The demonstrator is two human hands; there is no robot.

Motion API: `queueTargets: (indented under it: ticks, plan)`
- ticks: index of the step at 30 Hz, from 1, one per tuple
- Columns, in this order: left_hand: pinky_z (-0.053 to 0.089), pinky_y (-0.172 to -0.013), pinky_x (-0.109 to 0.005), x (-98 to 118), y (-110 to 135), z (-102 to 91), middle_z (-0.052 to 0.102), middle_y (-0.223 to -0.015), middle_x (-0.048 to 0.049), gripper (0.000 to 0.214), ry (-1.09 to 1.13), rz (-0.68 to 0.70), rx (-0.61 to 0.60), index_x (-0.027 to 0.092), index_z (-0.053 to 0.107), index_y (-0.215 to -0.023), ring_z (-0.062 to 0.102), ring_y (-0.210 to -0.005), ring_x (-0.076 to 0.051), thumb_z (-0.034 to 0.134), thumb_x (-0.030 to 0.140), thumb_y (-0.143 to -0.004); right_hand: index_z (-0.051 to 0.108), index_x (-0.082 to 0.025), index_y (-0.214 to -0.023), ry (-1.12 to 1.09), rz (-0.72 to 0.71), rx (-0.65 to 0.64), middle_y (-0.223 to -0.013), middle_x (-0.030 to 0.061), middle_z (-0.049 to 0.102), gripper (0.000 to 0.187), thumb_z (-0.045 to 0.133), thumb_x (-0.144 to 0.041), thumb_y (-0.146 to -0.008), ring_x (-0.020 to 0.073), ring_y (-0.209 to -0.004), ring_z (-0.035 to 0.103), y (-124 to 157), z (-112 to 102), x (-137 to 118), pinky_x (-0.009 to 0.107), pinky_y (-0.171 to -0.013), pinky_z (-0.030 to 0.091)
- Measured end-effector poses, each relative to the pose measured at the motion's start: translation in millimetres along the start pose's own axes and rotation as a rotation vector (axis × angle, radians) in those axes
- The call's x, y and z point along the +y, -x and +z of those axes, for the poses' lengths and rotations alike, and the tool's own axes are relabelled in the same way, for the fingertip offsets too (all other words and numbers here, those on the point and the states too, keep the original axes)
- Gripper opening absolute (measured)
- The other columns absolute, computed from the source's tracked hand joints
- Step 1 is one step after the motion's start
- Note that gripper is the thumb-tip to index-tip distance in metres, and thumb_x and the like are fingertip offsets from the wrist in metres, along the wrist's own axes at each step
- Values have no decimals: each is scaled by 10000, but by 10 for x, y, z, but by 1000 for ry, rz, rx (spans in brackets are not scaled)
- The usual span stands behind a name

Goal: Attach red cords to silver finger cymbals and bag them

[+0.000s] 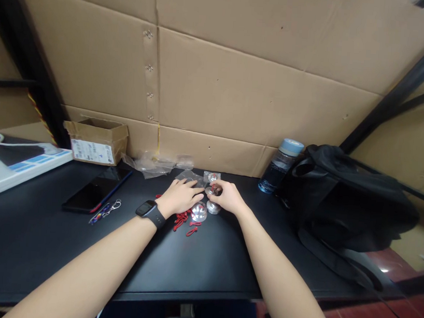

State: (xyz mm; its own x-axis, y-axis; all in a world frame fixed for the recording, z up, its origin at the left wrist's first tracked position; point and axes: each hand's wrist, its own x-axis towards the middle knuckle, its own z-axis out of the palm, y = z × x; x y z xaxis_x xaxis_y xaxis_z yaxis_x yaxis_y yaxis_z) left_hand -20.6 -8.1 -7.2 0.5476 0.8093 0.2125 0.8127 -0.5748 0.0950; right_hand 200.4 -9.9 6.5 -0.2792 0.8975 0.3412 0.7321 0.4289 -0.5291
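Note:
Both my hands rest on a black table [205, 260] near its back edge. My left hand [181, 197], with a black smartwatch [150, 213] on the wrist, lies palm down with fingers pointing right, touching a small silver metal piece [209, 191]. My right hand [228, 197] is curled round that same piece, with a bit of red showing at the fingertips. Two shiny silver dome-shaped parts [199, 212] [213, 207] sit just below the hands. Several red loops [183, 220] lie scattered under my left wrist. A small clear bag with a silver part [212, 177] lies behind the hands.
A black backpack [343, 202] fills the right side, with a blue-capped water bottle [279, 166] beside it. A black phone [95, 189] and a keyring [105, 210] lie left. An open cardboard box [97, 141], crumpled plastic bags [153, 163] and cardboard walls [239, 83] stand behind.

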Motion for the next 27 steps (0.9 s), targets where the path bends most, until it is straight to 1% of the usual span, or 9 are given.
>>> queueTargets:
  ticks: [1,3,8,12,16,22,27]
  plan:
    - [352,-1125,-598,-5,0,4,515,-1557,-62,500,11,1,-11,390,577,-1443,474,-1415,-403,336,561,-1040,750,-197,-1050,-8,3,10,-861,21,775,336,796,-216,-717,177,-777,704,-5,3,6,247,-743,507]
    - [345,-1133,-606,-15,0,9,514,-1559,-36,495,29,7,-20,393,576,-1443,463,-1423,-406,345,557,-1037,751,-201,-1032,-25,-2,40,-883,24,779,344,820,-212,-695,185,-808,710,-19,13,19,252,-762,514]
    - [385,-1117,-570,-15,-8,3,545,-1533,-41,508,32,27,3,334,579,-1443,474,-1417,-375,360,542,-1035,750,-220,-1002,-59,-38,118,-889,12,772,309,824,-233,-702,186,-826,712,-45,60,29,262,-783,515]
    - [422,-1080,-519,7,-16,-15,606,-1473,-29,511,43,53,11,330,631,-1382,558,-1316,-339,325,557,-1041,747,-207,-1011,-46,-51,61,-853,9,764,301,791,-210,-714,172,-775,697,-49,90,11,250,-743,504]
    - [427,-1060,-516,20,-5,-42,621,-1453,-40,508,45,55,22,318,654,-1349,567,-1289,-333,325,553,-1042,755,-194,-1020,-13,-42,13,-831,15,768,306,755,-175,-715,170,-757,698,-51,96,-6,240,-725,499]
    - [405,-1082,-516,40,3,-32,615,-1458,-77,514,38,45,45,265,651,-1349,554,-1320,-343,353,542,-1036,799,-188,-926,66,10,44,-819,57,793,207,772,-232,-726,217,-747,728,-76,129,30,270,-725,520]
    - [399,-1107,-506,41,-2,-6,611,-1460,-93,507,69,80,34,257,671,-1329,554,-1340,-335,375,540,-1030,809,-195,-879,71,-6,73,-910,70,804,159,793,-216,-722,234,-818,743,-99,142,73,289,-790,541]
